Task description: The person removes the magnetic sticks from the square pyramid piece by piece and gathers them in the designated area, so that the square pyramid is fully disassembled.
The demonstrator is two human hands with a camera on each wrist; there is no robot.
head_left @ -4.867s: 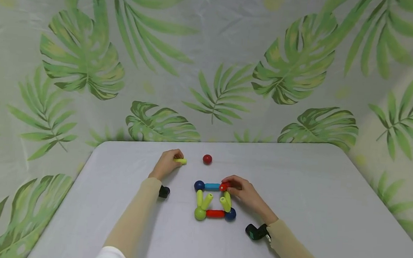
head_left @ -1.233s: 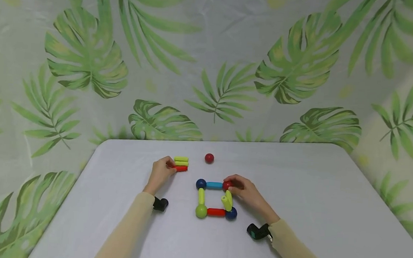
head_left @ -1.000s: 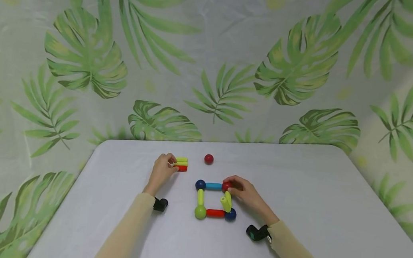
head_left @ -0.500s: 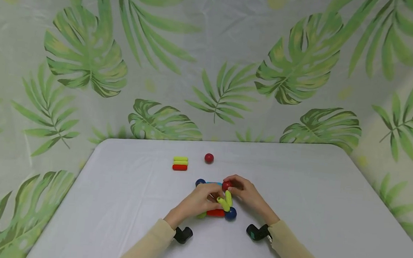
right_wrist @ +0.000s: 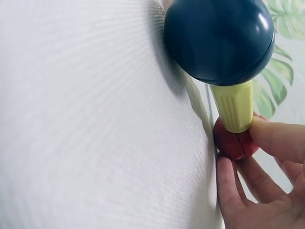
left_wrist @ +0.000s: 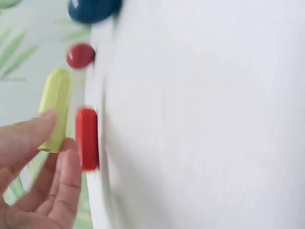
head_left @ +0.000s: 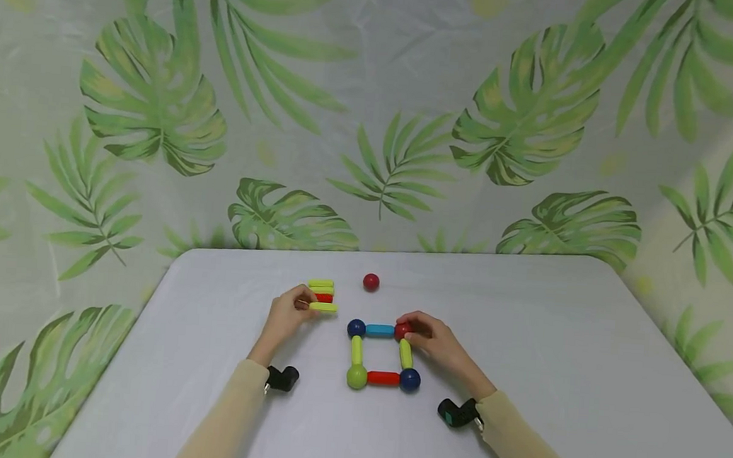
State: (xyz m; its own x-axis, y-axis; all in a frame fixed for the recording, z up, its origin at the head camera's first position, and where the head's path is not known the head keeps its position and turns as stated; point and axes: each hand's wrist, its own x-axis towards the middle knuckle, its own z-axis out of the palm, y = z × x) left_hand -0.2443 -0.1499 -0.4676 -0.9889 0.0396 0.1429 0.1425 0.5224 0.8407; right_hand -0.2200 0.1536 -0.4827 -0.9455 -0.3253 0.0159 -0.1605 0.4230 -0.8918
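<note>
Red ball (right_wrist: 228, 143), seam (right_wrist: 241, 145), right wrist view only

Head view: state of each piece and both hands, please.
left hand: pinching the held yellow stick
held yellow stick: pinched, raised off the table
right hand: holding the red corner ball
red corner ball: held, joined into the frame
frame: closed square, lying on the table
loose red ball: resting apart on the table
loose red stick: lying beside the loose yellow sticks
loose yellow sticks: two, lying side by side

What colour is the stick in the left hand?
Yellow-green: the stick in the left hand shows best in the left wrist view.
</note>
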